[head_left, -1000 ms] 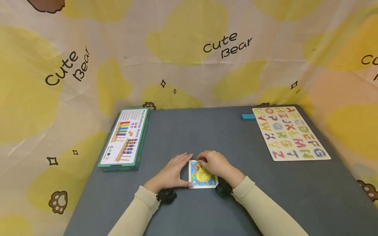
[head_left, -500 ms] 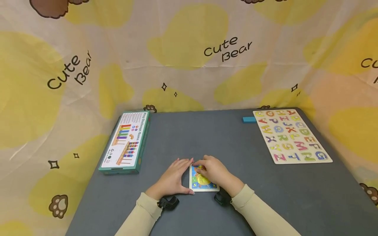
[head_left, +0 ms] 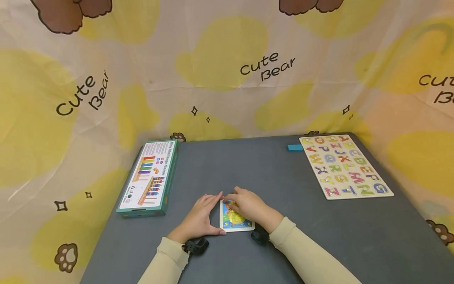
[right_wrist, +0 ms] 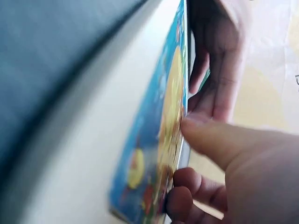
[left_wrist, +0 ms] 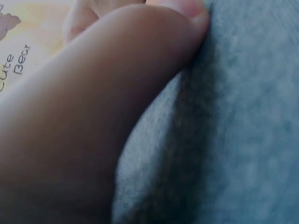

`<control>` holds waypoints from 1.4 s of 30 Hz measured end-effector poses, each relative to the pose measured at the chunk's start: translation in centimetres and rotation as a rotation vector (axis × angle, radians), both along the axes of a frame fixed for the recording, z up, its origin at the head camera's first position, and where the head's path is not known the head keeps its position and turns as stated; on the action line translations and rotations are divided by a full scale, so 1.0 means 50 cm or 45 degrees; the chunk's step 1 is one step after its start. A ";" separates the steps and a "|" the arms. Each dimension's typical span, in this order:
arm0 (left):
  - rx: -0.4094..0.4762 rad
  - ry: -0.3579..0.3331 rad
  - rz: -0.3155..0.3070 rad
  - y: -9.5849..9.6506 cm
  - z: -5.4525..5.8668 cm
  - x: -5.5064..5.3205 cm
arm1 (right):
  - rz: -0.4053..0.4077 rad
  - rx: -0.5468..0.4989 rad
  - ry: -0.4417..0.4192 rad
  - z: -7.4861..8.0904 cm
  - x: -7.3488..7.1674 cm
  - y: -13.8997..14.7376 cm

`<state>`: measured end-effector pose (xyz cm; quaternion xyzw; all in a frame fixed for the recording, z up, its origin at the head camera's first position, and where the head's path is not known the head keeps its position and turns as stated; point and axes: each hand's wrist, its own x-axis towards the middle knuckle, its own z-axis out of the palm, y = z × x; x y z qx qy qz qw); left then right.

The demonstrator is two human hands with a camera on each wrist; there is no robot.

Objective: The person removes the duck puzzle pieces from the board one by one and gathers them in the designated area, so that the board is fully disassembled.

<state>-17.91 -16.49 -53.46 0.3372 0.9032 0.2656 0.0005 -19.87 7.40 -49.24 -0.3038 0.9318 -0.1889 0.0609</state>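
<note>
A small jigsaw puzzle (head_left: 237, 221) with a yellow duck on a blue ground and a white border lies at the middle of the table in the head view. My left hand (head_left: 196, 219) spans its left side, thumb at the lower corner and fingertips at the upper one. Over its upper right part is my right hand (head_left: 252, 207), hiding some of the picture. In the right wrist view, the right thumb (right_wrist: 205, 135) touches the puzzle's face, with bent fingertips (right_wrist: 180, 200) close by. The left wrist view shows mostly the left thumb (left_wrist: 140, 51) against the grey tabletop.
A flat teal Ring Challenge Game box (head_left: 149, 173) lies at the left of the table. On the right is an alphabet board (head_left: 328, 169) with coloured letters, and a blue block (head_left: 295, 148) at its far left corner. A patterned cloth (head_left: 220, 51) hangs behind.
My right fingers, bunched at the puzzle's top earlier, have spread: the index finger lies along the top edge, the thumb lower on the picture. The left hand stays at the left side.
</note>
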 end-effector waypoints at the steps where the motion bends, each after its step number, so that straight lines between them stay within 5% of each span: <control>1: 0.006 -0.005 0.008 -0.003 -0.001 0.000 | 0.020 0.028 0.015 0.000 -0.004 -0.004; 9: 0.013 -0.034 0.031 -0.009 -0.010 0.001 | 0.167 0.158 0.012 0.001 -0.027 -0.017; 22: 0.001 -0.073 0.048 -0.015 -0.009 0.005 | 0.155 0.015 -0.165 -0.011 -0.040 -0.020; 33: -0.025 -0.076 0.042 -0.016 0.000 -0.005 | 0.147 -0.142 -0.012 -0.009 -0.038 -0.024; 42: -0.040 -0.046 0.035 -0.018 0.005 -0.006 | 0.093 -0.363 -0.073 -0.020 -0.040 -0.027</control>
